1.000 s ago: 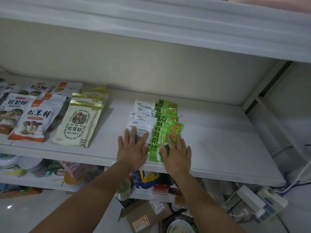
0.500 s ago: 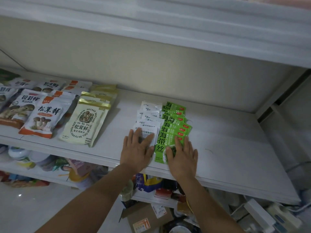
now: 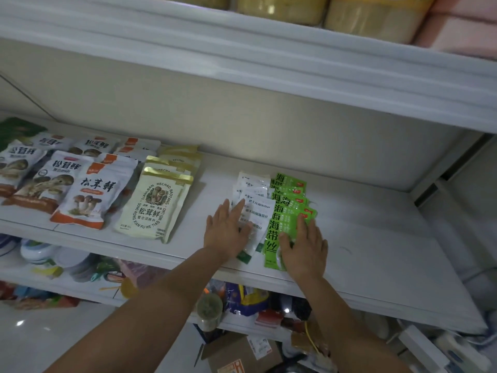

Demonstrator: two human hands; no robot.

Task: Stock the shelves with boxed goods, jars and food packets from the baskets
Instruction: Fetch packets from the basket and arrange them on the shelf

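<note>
The white shelf (image 3: 376, 238) runs across the middle of the frame, with mushroom packets (image 3: 88, 195) at its left. At the centre lie two overlapping rows: white packets (image 3: 255, 200) and, touching them on the right, green packets (image 3: 287, 211), thin, glossy and lying flat. Both rows sit where they were a second ago. Only the hands have slid slightly apart, baring more of the front packets. The rows look squared up, so this batch is probably finished. The left hand (image 3: 226, 232) rests flat with fingers spread on the white row's left edge. The right hand (image 3: 304, 249) lies flat on the front green packet. Neither hand grips anything.
</note>
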